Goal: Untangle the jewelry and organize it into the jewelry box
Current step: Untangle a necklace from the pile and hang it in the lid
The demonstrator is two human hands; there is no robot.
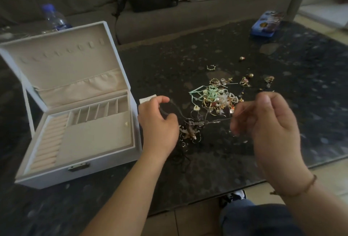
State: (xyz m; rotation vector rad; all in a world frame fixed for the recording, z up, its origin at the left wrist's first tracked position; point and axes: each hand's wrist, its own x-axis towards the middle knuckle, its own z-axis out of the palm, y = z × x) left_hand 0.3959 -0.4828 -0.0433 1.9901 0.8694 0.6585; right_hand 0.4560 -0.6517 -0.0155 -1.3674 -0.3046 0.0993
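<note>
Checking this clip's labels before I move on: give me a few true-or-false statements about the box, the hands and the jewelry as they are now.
1. The jewelry box is closed. False: its lid stands open.
2. The left hand grips a dark cord. True.
3. The jewelry pile lies inside the box. False: it lies on the table, right of the box.
4. A water bottle stands behind the box. True.
5. The right hand rests flat on the table. False: it is raised, fingers curled, apparently pinching a thin strand.
</note>
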